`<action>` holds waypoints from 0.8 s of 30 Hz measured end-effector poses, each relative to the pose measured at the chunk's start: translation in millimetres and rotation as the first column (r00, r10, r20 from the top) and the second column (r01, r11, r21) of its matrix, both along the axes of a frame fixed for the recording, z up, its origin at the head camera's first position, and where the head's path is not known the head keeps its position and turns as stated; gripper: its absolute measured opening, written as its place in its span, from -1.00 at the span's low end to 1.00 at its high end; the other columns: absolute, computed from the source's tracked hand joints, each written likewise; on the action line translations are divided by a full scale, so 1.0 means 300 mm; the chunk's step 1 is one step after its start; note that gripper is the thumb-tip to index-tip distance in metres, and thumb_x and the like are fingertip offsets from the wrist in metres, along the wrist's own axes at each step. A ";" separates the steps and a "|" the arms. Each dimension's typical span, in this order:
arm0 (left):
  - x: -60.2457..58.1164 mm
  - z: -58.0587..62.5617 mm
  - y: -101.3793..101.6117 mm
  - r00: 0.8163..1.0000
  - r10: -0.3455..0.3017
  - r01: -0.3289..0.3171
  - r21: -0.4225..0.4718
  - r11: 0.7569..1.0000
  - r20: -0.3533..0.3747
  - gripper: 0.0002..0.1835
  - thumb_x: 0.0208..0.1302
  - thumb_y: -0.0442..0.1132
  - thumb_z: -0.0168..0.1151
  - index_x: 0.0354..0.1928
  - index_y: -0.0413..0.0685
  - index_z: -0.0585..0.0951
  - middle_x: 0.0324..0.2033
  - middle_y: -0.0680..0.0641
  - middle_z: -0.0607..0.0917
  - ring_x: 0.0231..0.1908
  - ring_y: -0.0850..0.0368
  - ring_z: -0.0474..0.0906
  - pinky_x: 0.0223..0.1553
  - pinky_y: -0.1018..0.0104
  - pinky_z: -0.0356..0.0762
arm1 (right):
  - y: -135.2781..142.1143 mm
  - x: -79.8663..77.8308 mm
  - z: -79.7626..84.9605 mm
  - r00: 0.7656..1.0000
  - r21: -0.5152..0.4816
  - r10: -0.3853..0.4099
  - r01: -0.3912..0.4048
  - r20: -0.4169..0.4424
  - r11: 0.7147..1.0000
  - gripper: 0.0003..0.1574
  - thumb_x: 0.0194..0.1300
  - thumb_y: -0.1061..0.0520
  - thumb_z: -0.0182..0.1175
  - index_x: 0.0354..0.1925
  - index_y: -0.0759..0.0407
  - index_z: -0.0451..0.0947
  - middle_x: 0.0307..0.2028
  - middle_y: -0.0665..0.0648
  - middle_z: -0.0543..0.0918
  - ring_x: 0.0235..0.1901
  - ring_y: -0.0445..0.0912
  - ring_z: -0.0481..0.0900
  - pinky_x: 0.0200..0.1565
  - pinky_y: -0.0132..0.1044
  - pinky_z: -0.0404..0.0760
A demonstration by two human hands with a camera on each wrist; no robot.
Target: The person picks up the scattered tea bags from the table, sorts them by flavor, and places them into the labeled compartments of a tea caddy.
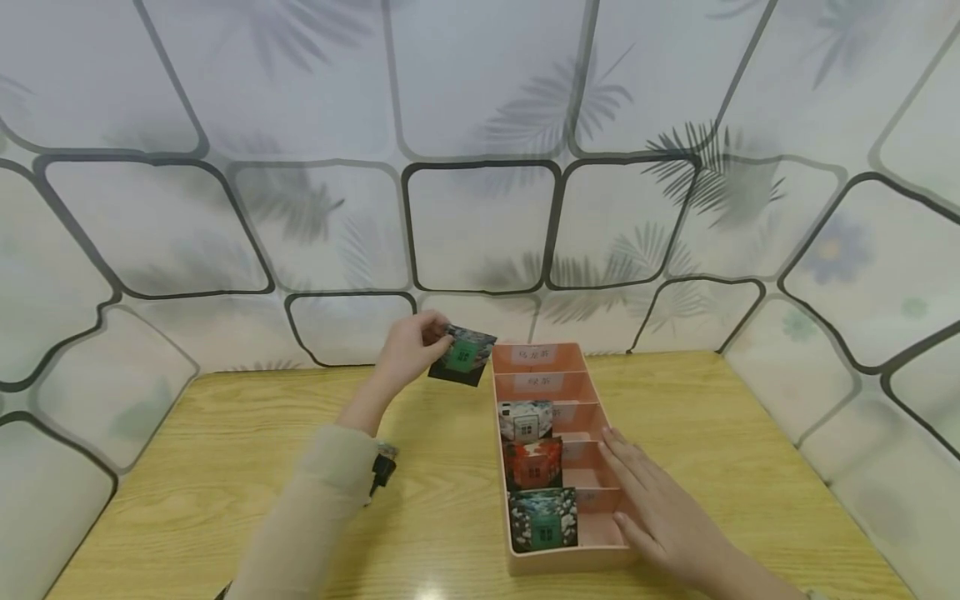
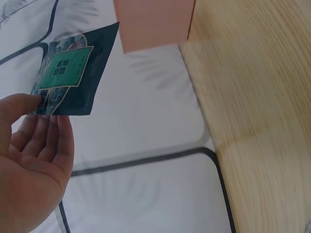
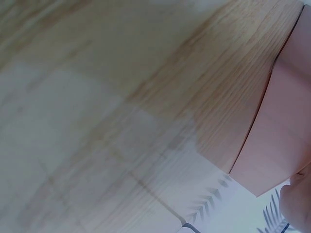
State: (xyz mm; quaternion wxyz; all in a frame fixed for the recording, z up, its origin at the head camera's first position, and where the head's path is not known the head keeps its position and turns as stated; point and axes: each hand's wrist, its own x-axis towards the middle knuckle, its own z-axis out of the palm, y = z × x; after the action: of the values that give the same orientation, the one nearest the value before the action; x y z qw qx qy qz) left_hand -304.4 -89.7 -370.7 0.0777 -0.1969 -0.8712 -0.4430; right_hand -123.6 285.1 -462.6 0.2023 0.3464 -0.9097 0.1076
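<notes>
One pale sleeve [image 1: 307, 508]: reached over the left half of the table [image 1: 675, 417], cut off at the bottom of the head view; a small dark item [image 1: 383, 469] showed beside its cuff, too hidden to make out.
Left hand [image 1: 411, 350]: pinched the dark packet [image 1: 461, 356] by its left edge, thumb on the printed face.
Held at: near the table's back edge, just left of the back left corner of the pink box [image 1: 570, 565]; the packet's green label bore dark characters too small to read surely.
Box tags: rearmost read 乌龙茶; the second, blurrier, looked like 绿茶; the third ended in 茶, partly covered; the front two were unclear.
Filled compartments: white packet [image 1: 525, 421] in the third, red packet [image 1: 534, 464] in the fourth, green-labelled packet [image 1: 543, 521] in the front one, all toward the left wall.
Right hand [image 1: 667, 508]: lay with fingers extended against the box's right rim; the right wrist view caught only part of it.
Table: yellowish wood grain, front edge out of view.
Backdrop [image 1: 480, 225]: pale, with dark-outlined panels, grey leaves and a bluish flower at right.
</notes>
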 end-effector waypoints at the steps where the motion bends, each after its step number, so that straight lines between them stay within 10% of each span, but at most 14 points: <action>1: -0.001 -0.001 0.013 1.000 -0.003 0.003 0.006 1.000 -0.004 -0.84 0.48 -0.38 0.30 0.02 -0.27 0.68 -0.13 -0.27 0.77 -0.10 -0.18 0.76 0.02 -0.04 0.73 | 0.001 0.000 -0.001 1.000 0.000 0.000 0.000 0.001 1.000 0.04 0.33 0.05 0.32 0.60 0.39 0.17 0.64 0.32 0.20 0.72 -0.15 -0.10 0.65 -0.47 -0.27; 24: 0.004 -0.053 0.235 0.998 -0.055 0.048 0.166 0.985 0.040 -0.83 0.47 -0.37 0.32 0.03 -0.26 0.68 -0.14 -0.26 0.77 -0.09 -0.16 0.73 0.02 0.02 0.73 | -0.004 0.005 0.005 0.998 -0.003 -0.035 0.035 0.054 0.999 0.04 0.34 0.06 0.32 0.62 0.35 0.16 0.61 0.35 0.26 0.72 -0.21 -0.16 0.64 -0.50 -0.29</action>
State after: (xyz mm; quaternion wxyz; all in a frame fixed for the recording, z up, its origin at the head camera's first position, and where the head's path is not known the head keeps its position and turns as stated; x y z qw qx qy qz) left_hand -303.3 -19.2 -386.7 0.0627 -0.2022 -0.8276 -0.5199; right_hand -122.1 283.8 -461.2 0.1802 0.3270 -0.9205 0.1152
